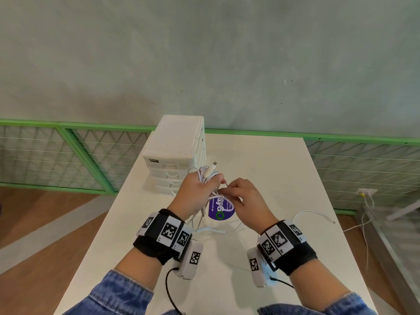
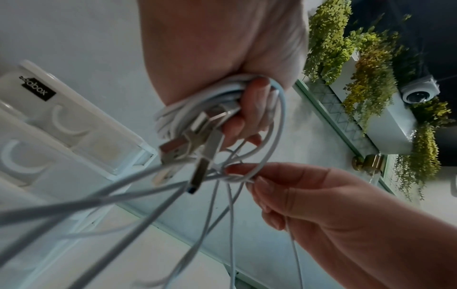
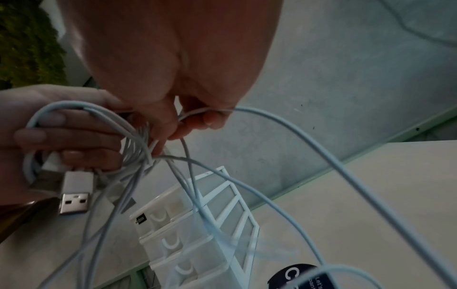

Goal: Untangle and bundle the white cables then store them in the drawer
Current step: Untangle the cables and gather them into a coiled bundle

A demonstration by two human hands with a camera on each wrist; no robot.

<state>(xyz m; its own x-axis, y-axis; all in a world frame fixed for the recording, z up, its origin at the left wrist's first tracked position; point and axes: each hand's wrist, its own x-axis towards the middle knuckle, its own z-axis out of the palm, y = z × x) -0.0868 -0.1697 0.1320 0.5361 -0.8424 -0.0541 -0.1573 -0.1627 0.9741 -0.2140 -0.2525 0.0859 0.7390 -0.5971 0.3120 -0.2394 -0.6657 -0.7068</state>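
Above the middle of the white table (image 1: 284,178), my left hand (image 1: 200,189) grips a coil of white cables (image 1: 206,175) with USB plugs (image 2: 197,135) sticking out of the fist. My right hand (image 1: 241,196) pinches one thin white strand (image 3: 197,112) right beside the left hand's fingers. Loose cable ends (image 1: 213,229) hang down onto the table, and one strand (image 1: 313,213) trails off to the right. A white drawer unit (image 1: 175,153) stands just behind the hands, and its visible drawers (image 3: 173,244) are closed.
A round purple sticker (image 1: 221,211) lies on the table under the hands. A green-framed mesh fence (image 1: 68,155) runs behind the table. At the right, a wall socket (image 1: 367,191) with cords sits low beside the table.
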